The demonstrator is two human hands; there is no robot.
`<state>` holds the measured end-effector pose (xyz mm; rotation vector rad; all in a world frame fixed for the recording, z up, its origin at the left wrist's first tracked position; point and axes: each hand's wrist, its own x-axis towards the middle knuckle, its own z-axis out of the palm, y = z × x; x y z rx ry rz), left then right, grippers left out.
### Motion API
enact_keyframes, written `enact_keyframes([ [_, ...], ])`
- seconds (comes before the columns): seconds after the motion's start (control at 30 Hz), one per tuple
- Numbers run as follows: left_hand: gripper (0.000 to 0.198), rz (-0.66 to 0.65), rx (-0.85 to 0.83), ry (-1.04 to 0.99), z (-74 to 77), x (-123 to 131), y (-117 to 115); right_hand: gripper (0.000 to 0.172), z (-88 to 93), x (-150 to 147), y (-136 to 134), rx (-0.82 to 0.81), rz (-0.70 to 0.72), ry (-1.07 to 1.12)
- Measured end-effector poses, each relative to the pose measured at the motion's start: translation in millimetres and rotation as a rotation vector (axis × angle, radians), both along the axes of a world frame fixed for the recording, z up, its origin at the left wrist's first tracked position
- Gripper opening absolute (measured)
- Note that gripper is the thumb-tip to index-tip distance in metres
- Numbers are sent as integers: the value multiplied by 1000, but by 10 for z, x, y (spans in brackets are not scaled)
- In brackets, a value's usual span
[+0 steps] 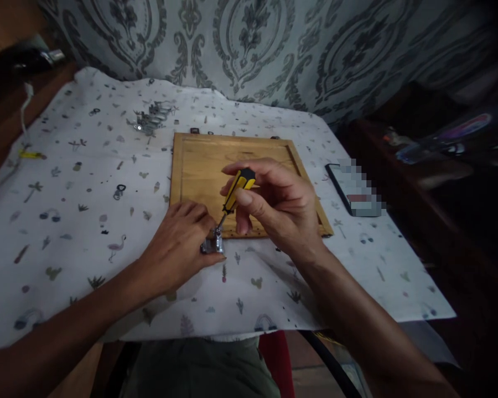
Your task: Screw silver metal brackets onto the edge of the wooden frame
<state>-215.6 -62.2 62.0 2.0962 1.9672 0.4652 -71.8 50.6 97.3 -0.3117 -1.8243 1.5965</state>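
A wooden panel (240,152) with a raised frame lies flat on the patterned cloth. At its near edge a small metal hinge (218,243) is held by my left hand (185,237), whose thumb is below the hinge and whose other fingers rest on the panel. My right hand (280,204) grips a yellow and black screwdriver (237,190) between thumb and fingers. The screwdriver leans, its tip down at the hinge. Whether the tip sits in a screw is too small to tell.
Several metal hinges (151,119) lie at the back left of the white cloth (78,221). A phone (354,190) lies right of the panel. A yellow item (31,155) and a white cord are at the far left. Patterned fabric hangs behind the table.
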Motion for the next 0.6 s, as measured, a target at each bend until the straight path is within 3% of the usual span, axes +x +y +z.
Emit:
enact_keyframes([
  [0.27, 35, -6, 4, -12, -13, -3, -13, 28, 0, -3, -25, 53, -116, 55],
  [0.6, 32, -7, 16, -11, 18, -10, -15, 22, -14, 107, 13, 101, -62, 9],
])
